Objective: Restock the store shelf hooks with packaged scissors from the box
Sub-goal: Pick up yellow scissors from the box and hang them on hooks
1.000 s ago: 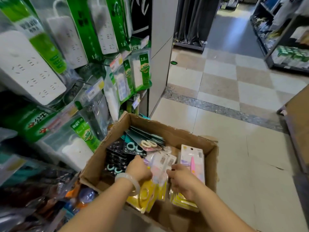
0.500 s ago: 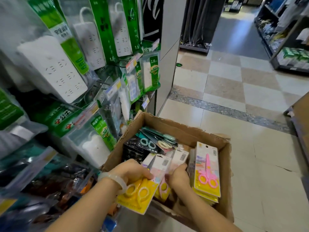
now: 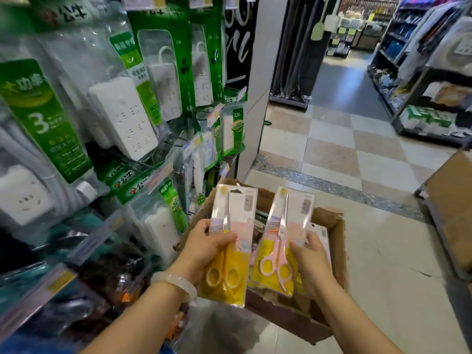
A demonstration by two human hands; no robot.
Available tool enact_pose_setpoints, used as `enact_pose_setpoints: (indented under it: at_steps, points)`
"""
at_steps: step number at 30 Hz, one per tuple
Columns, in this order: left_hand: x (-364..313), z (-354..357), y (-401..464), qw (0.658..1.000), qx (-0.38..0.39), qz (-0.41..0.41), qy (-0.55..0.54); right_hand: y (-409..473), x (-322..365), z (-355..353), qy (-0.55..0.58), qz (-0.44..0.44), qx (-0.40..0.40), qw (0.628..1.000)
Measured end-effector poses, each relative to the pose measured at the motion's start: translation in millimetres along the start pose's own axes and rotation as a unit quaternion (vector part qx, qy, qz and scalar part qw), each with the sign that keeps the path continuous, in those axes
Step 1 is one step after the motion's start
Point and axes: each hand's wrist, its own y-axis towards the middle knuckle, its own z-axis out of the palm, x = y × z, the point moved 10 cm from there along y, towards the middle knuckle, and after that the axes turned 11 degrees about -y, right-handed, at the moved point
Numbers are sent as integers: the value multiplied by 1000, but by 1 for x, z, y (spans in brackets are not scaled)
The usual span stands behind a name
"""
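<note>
store aisle, cardboard box (image 3: 334, 226) below, hands holding scissors packs (image 3: 231, 241)

left hand (image 3: 204, 247) holding scissors pack (image 3: 231, 241) left of right hand's (image 3: 310, 261) pack (image 3: 283, 238) | both hovering above cardboard box (image 3: 332, 223) | power strips (image 3: 122, 118) hanging left

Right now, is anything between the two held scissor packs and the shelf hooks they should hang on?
Left hand grips the yellow-handled scissors pack, right hand the pink-handled scissors pack. Hanging green-and-white power strip packages fill the hooks alongside; no free scissor hook is visible.
</note>
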Motion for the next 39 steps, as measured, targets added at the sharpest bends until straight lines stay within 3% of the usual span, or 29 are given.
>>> enact_pose_setpoints:
  at_steps: [4, 10, 16, 20, 24, 30, 39]
  points:
    - [-31, -21, -31, 995, -27, 88, -29, -17, 39, 26, 44, -53, 56, 996]
    - [-74, -92, -98, 966, -128, 211, -83, -64, 91, 114, -16, -164, 180, 970]
    - [-78, -195, -223, 896, -306, 305, -104, -175, 128, 223, -25, -270, 362, 892]
    - [-59, -253, -326, 829, -429, 333, -132, -268, 122, 279, -39, -279, 483, 829]
    - [-47, -282, -413, 776, -493, 367, -142, -356, 119, 316, -40, -277, 568, 774]
    - [-40, -313, -493, 745, -526, 382, -150, -460, 129, 343, -58, -297, 630, 715]
    - [-41, -351, -525, 748, -530, 373, -141, -512, 172, 361, -31, -340, 602, 721]
